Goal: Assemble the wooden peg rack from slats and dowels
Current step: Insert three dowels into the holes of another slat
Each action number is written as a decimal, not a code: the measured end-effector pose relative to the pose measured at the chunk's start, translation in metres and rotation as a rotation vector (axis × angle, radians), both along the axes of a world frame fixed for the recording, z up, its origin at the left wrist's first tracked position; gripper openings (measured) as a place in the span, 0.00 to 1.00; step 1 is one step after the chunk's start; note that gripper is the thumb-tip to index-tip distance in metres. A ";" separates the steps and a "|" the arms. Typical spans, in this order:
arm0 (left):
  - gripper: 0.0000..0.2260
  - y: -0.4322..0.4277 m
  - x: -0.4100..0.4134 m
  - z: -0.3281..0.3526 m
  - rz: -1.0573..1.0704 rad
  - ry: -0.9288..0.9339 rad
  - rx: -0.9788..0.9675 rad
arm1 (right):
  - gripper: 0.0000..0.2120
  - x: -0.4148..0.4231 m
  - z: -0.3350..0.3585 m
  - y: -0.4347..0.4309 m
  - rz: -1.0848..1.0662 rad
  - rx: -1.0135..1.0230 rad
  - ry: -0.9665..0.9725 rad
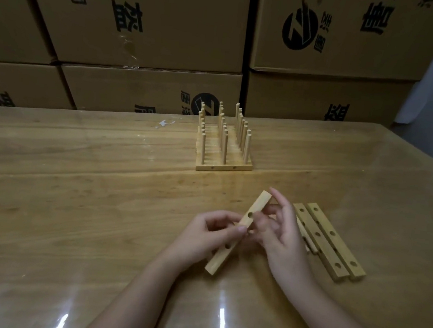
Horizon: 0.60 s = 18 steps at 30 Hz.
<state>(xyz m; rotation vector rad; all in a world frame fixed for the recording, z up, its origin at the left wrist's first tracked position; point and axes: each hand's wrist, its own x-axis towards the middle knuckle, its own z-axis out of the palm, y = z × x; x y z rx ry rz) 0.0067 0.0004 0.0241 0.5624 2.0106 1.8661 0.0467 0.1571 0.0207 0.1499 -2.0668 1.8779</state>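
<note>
The left hand (203, 231) grips the slat (257, 206) mid-length, holes upward for pegging. The right hand (282, 239), just beyond that grip, possibly pinches something; the blur hides it.

Bare-armed person, two hands in view. At left of slat (254, 208), left hand (209, 232): slim fingers, short rounded nails, thumbnail plain. At right of slat, right hand (282, 239): same slim build, long tapering fingers, detail softened by blur. Nearer camera than slat, left forearm (140, 288) and right forearm (327, 314): both uncovered as far as frame bottom, smooth, slender at wrist
</note>
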 end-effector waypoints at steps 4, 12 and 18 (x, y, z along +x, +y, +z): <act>0.10 -0.006 -0.010 0.001 0.177 -0.181 0.240 | 0.17 -0.005 0.005 0.022 -0.213 0.395 0.096; 0.14 -0.014 -0.027 -0.004 0.353 -0.529 0.699 | 0.18 -0.003 -0.006 0.011 -0.124 1.129 0.019; 0.14 -0.017 -0.031 -0.001 0.381 -0.625 0.843 | 0.23 -0.006 -0.006 0.010 -0.148 1.186 -0.031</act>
